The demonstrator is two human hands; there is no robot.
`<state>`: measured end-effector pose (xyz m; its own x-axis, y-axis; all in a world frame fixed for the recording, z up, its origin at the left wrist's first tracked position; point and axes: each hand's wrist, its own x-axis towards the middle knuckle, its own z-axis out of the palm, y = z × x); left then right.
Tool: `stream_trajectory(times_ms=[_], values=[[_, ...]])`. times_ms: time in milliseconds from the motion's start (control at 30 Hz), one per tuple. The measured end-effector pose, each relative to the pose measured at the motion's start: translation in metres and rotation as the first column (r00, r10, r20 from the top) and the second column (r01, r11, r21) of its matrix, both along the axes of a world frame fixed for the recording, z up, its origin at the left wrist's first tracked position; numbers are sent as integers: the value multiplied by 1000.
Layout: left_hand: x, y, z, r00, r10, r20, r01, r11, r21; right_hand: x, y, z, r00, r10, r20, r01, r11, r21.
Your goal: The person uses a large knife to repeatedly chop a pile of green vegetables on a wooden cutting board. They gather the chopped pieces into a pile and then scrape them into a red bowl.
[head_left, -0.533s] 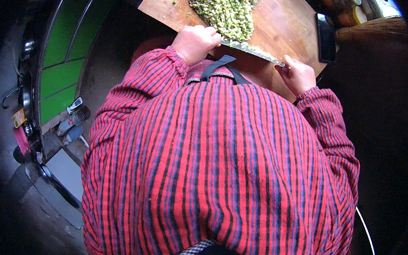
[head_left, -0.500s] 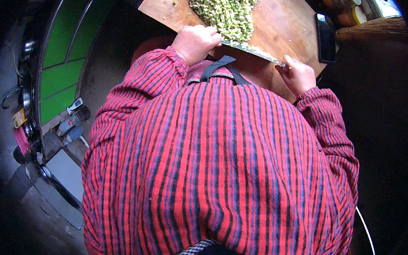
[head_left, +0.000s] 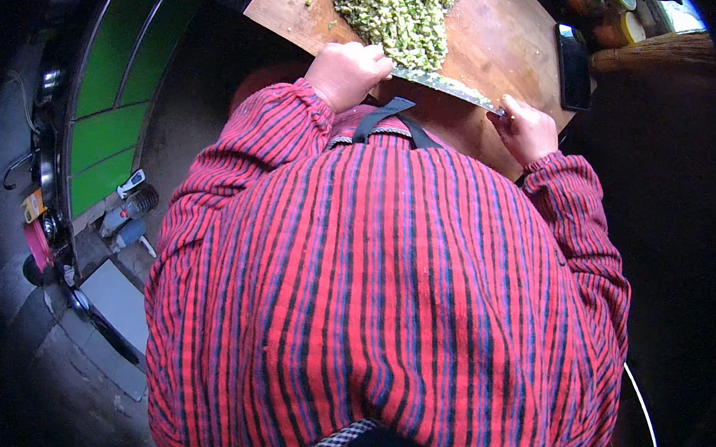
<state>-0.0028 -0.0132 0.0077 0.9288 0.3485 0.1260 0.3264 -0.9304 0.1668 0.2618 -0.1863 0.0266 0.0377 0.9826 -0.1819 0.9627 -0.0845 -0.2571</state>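
Observation:
My left hand (head_left: 344, 75) is closed on one end of a long knife (head_left: 440, 85), and my right hand (head_left: 523, 129) grips its other end with curled fingers. The blade lies crosswise along the near side of a wooden board (head_left: 503, 42), with green bits along it. A heap of finely chopped green and white vegetable (head_left: 391, 12) is on the board just beyond the blade. A black phone (head_left: 573, 68) rests at the board's right edge.
Jars (head_left: 617, 27) and a straw brush or broom (head_left: 649, 50) are at the upper right. On the left are green cabinet panels (head_left: 103, 145), several bottles (head_left: 123, 213) and a pink object (head_left: 37, 244) along a dark ledge.
Both hands and the knife have shifted very slightly up and to the right in the picture, with the grip unchanged. Little else differs.

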Motion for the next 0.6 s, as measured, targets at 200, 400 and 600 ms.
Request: stream_trajectory(times_ms=[200, 400, 600], values=[[4, 1, 3, 999, 5, 46, -5, 1000, -16, 5, 3, -4, 1000, 12, 29, -12, 1000, 24], [1, 2, 11, 997, 9, 70, -6, 999, -37, 8, 6, 3, 999, 7, -42, -8, 1000, -13], [-28, -2, 22, 995, 5, 95, 8, 991, -137, 16, -1, 6, 995, 70, -75, -77, 993, -91]])
